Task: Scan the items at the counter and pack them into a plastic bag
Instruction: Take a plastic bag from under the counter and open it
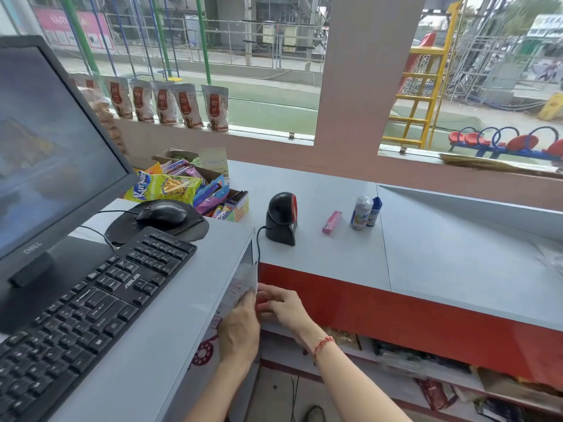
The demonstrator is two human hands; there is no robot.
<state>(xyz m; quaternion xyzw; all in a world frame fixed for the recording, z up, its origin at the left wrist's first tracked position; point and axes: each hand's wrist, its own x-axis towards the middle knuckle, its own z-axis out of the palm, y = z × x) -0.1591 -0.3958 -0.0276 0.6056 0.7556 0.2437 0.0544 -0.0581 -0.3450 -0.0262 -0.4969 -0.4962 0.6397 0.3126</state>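
A clear printed plastic bag (240, 287) hangs below the counter's front edge, next to the raised desk. My left hand (239, 327) pinches it low on its edge. My right hand (281, 304) touches the same bag at its right side, fingers curled on the film. On the grey counter (335, 254) stand a black and red barcode scanner (281, 219), a pink flat pack (332, 222), a white wrapped roll (361, 213) and a small blue-capped bottle (374, 211) right beside it.
A monitor (45, 153), keyboard (91, 300) and mouse (161, 214) fill the raised desk at left. Boxes of snacks (189, 187) sit behind the mouse. More clear plastic (551, 254) lies at the counter's far right. Shelves with goods run under the counter.
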